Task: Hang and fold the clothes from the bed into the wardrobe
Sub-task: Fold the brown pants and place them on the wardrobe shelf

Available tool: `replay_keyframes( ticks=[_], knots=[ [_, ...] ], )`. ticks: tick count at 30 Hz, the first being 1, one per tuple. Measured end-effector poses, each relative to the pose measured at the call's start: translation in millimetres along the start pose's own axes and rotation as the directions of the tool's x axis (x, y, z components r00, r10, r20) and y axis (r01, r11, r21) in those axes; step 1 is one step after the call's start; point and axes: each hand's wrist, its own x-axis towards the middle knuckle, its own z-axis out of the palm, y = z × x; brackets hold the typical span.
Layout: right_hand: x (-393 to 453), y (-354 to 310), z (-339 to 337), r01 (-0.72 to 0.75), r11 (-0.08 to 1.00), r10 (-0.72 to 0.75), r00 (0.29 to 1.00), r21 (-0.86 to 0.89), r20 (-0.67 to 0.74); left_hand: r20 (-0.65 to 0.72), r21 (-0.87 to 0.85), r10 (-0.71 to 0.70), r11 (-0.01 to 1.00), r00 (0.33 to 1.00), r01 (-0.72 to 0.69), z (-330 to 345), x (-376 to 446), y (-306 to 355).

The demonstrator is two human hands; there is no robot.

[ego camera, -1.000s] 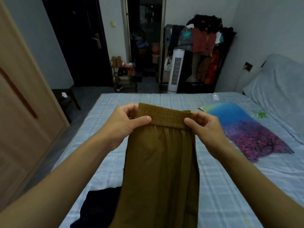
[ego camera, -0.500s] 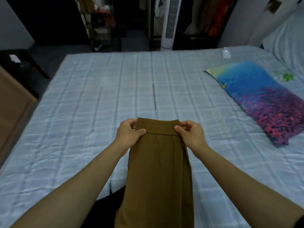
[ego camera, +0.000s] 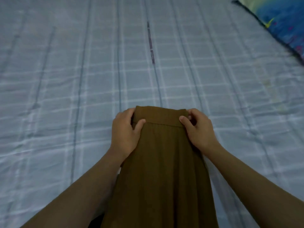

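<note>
Head has tipped down and the brown trousers have come lower since a second ago, waistband now close over the checked bedsheet, room no longer in view. Left hand and right hand each pinch a waistband corner, thumb on top and fingers curled behind, garment hanging down toward the person, a blue-purple pillow far right. Looks like an early stage: trousers about to be laid flat for folding, no fold made yet, wardrobe not visible, putting away all left.
</note>
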Motion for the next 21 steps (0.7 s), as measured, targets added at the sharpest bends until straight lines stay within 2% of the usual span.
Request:
replay_keyframes(
  ticks=[5, 13, 16, 18, 21],
  knots=[
    [20, -9, 0, 0.031, 0.996, -0.026, 0.997, 0.079, -0.067, -0.005, -0.063, -0.066, 0.996, 0.998, 0.065, -4, 31, 7],
    [-3, -22, -5, -0.02, 1.0, 0.021, 0.994, 0.008, -0.105, -0.02, 0.198, -0.187, 0.962, 0.982, 0.188, -7, 9, 30],
    [-31, -31, -16, 0.056, 0.985, -0.05, 0.998, -0.165, 0.04, -0.052, 0.402, -0.117, 0.907, 0.992, 0.128, -21, -29, 45],
    [-53, -36, -22, 0.169, 0.941, -0.136, 0.982, -0.292, 0.131, -0.058, 0.415, -0.035, 0.908, 0.998, 0.055, -31, -63, 53],
    [-106, -38, -29, 0.27, 0.921, -0.232, 0.96, -0.282, 0.159, -0.033, 0.403, 0.072, 0.914, 0.997, -0.053, -45, -127, 63]
  ],
)
